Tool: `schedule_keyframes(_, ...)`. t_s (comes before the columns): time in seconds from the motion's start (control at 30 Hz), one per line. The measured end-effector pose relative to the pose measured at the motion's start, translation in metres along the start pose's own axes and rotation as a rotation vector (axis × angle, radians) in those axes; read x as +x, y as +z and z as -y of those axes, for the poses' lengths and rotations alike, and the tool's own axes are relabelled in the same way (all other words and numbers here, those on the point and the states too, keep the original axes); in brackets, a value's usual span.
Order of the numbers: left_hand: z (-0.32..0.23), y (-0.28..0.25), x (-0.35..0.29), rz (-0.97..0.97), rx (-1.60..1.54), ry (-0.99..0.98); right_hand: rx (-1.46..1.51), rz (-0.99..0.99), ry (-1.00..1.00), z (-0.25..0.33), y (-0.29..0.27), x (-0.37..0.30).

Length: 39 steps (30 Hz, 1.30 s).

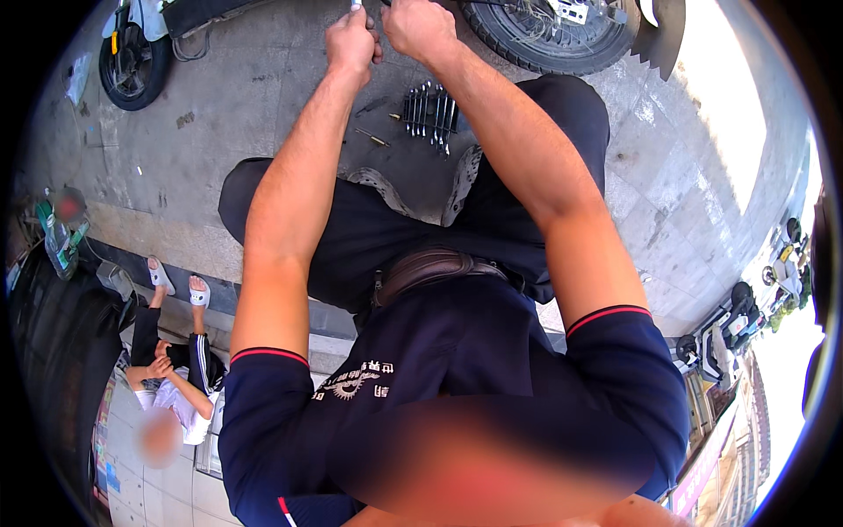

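Both my arms reach forward to the upper edge of the picture. My left hand [351, 46] is closed round a thin thing whose pale end [356, 4] sticks up from the fist; the rest of it is hidden or cut off. Beside it, my right hand [419, 28] is also closed, with a bit of something dark at its fingers, too little to name. A motorcycle wheel [518, 48] stands just right of my right hand. On the ground below my hands lies a set of spanners [428, 116] in a row, with a small slim tool [373, 137] left of it.
My knees [571, 105] are spread around the spanners. Another two-wheeler's wheel [132, 66] is at the upper left. A seated person [180, 386] in white slippers is at the lower left. Parked scooters [733, 321] line the right side.
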State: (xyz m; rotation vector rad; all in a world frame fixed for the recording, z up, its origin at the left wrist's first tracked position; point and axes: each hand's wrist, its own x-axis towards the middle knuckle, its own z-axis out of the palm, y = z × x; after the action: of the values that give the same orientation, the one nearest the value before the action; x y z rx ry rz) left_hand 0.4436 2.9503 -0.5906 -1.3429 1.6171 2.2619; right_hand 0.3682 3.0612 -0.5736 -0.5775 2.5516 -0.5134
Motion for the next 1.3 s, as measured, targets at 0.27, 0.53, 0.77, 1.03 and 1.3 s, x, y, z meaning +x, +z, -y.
schedule_keyframes(0.27, 0.01, -0.003, 0.006, -0.001, -0.028, 0.037, 0.107, -0.023, 0.071, 0.011, -0.005, -0.007)
schedule_keyframes(0.53, 0.007, -0.002, 0.005, 0.036, -0.037, 0.05, 0.179, -0.099, 0.024, -0.004, 0.004, -0.01)
schedule_keyframes(0.77, -0.002, -0.005, 0.006, 0.061, 0.014, -0.05, 0.037, -0.023, -0.04, -0.006, -0.012, 0.0)
schedule_keyframes(1.03, -0.016, -0.019, 0.017, 0.21, -0.11, -0.218, 0.031, 0.059, -0.281, -0.052, -0.03, 0.025)
schedule_keyframes(1.3, 0.0, -0.017, 0.043, 0.149, -0.085, -0.223, -0.021, 0.073, -0.116, -0.031, -0.005, 0.02)
